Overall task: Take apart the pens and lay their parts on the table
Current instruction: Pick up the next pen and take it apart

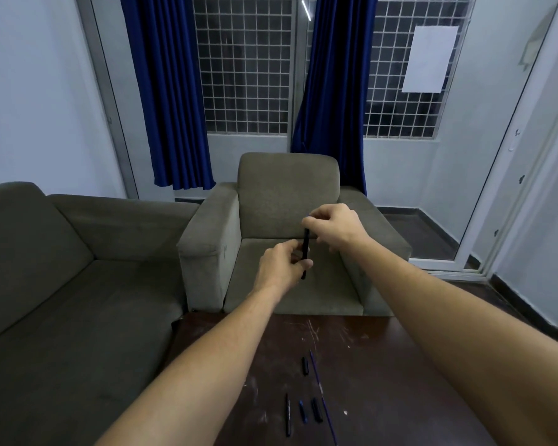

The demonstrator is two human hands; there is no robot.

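Two hands (279,267) (332,225) on upright pen (305,249), armchair (287,191) behind.

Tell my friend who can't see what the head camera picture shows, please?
Two bare hands hold a dark pen upright in the air, the left hand gripping its lower end and the right hand pinching its top. Below, small pen parts and a thin refill lie on a scratched dark table, with a grey armchair behind.

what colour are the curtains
Dark blue curtains, plain with no pattern, seen in the head view.
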